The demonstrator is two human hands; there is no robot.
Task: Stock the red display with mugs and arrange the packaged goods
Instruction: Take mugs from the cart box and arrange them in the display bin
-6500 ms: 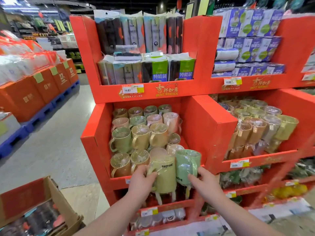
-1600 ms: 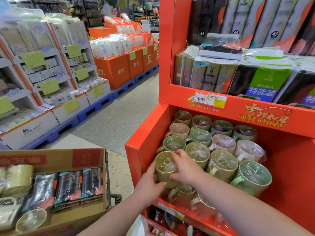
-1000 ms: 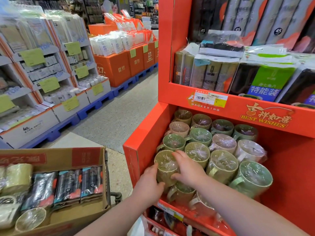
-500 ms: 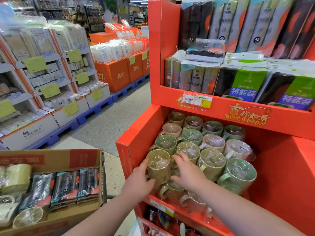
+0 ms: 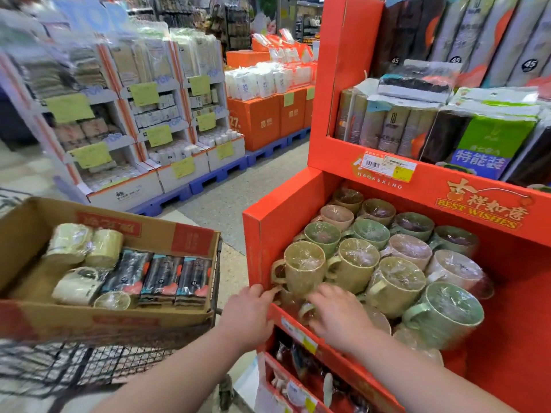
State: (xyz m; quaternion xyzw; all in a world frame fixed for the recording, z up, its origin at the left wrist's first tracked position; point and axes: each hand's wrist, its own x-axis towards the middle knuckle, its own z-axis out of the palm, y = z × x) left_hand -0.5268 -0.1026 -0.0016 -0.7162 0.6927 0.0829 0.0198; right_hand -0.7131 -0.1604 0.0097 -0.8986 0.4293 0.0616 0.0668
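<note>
The red display (image 5: pixel 283 213) holds several plastic-wrapped mugs in olive, green and pink, piled in its middle bin. An olive mug (image 5: pixel 301 269) sits at the front left of the pile, handle to the left. My left hand (image 5: pixel 247 314) is just below it at the bin's front lip, fingertips near the mug's base, fingers apart. My right hand (image 5: pixel 340 317) hovers over the lower front mugs with spread fingers and holds nothing. Packaged goods (image 5: pixel 387 126) stand on the shelf above.
On my left a wire cart (image 5: pixel 89 362) carries a cardboard box (image 5: pixel 190 239) with more wrapped mugs (image 5: pixel 77 286) and dark packets (image 5: pixel 161 278). Blue pallets (image 5: pixel 217 177) with stacked product boxes line the aisle beyond. A lower shelf (image 5: pixel 298 362) holds more goods.
Both hands have slid down off the olive mug, which now rests on the pile by itself. The view has shifted, bringing the cart box closer.
</note>
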